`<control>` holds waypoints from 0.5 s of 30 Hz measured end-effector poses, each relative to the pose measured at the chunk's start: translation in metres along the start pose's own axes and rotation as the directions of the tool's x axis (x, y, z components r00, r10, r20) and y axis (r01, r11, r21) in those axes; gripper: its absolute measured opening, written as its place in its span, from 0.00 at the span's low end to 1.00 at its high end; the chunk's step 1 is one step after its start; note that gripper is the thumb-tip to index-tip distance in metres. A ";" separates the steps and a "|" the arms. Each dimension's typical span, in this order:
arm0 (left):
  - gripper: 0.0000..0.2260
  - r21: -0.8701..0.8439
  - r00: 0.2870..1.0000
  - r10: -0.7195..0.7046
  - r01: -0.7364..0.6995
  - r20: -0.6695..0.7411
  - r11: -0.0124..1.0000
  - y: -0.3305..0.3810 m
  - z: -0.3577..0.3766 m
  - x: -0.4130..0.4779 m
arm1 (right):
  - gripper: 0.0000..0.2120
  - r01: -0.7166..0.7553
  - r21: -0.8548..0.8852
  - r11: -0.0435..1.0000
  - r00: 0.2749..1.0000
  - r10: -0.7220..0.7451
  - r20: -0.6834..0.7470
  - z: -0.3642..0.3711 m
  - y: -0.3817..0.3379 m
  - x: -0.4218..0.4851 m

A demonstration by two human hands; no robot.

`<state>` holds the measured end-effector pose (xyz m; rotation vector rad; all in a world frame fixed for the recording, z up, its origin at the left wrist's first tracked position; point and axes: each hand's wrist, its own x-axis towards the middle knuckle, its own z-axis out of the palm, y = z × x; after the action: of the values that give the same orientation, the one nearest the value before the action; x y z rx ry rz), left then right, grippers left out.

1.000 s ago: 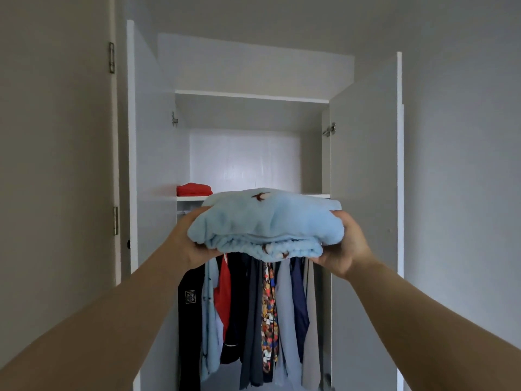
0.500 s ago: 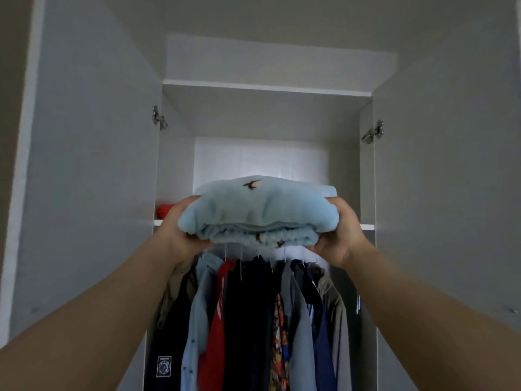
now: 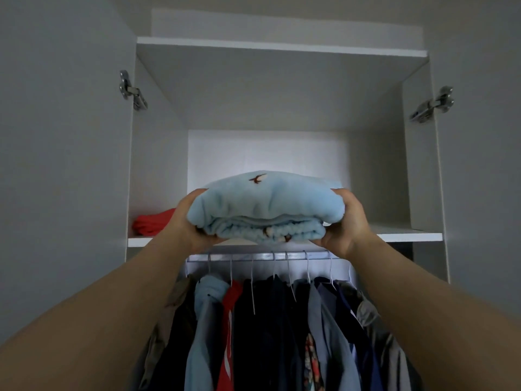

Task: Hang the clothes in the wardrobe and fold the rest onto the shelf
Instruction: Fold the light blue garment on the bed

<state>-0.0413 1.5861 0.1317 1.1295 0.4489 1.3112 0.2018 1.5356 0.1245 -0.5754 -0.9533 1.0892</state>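
A folded light-blue fleece garment (image 3: 265, 207) with small brown motifs is held up at the front edge of the white wardrobe shelf (image 3: 408, 236). My left hand (image 3: 187, 221) grips its left end and my right hand (image 3: 345, 221) grips its right end, fingers curled underneath. A folded red garment (image 3: 153, 222) lies on the shelf at the left, partly hidden by my left hand. Whether the blue bundle touches the shelf I cannot tell.
Below the shelf a metal rail (image 3: 267, 256) carries several hanging shirts and jackets (image 3: 267, 328) on wire hangers. Both wardrobe doors stand open, with hinges at left (image 3: 131, 90) and right (image 3: 432, 104). The shelf's right part shows bare board.
The view has come closer to the wardrobe and tilted upward. The blue bundle has risen with both hands from below shelf height to the shelf's front edge.
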 end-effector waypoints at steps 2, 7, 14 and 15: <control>0.10 0.032 1.000 0.005 -0.005 -0.011 0.999 -0.001 -0.010 0.024 | 0.14 -0.008 0.023 1.000 1.000 0.008 0.014 0.000 0.011 0.019; 0.11 0.048 0.998 0.046 -0.043 -0.049 0.998 -0.010 -0.030 0.078 | 0.15 -0.003 0.024 1.000 1.000 0.003 0.006 -0.004 0.030 0.068; 0.10 0.005 0.994 -0.032 0.032 -0.107 0.999 -0.024 -0.043 0.126 | 0.14 -0.032 0.022 0.999 0.999 0.032 -0.016 -0.014 0.044 0.122; 0.10 0.007 0.993 -0.039 0.040 -0.113 0.999 -0.027 -0.043 0.129 | 0.14 -0.036 0.016 0.999 0.999 0.036 -0.026 -0.016 0.045 0.128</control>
<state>-0.0273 1.7243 0.1316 1.0528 0.5584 1.3439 0.2128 1.6717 0.1264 -0.5948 -0.9144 1.1181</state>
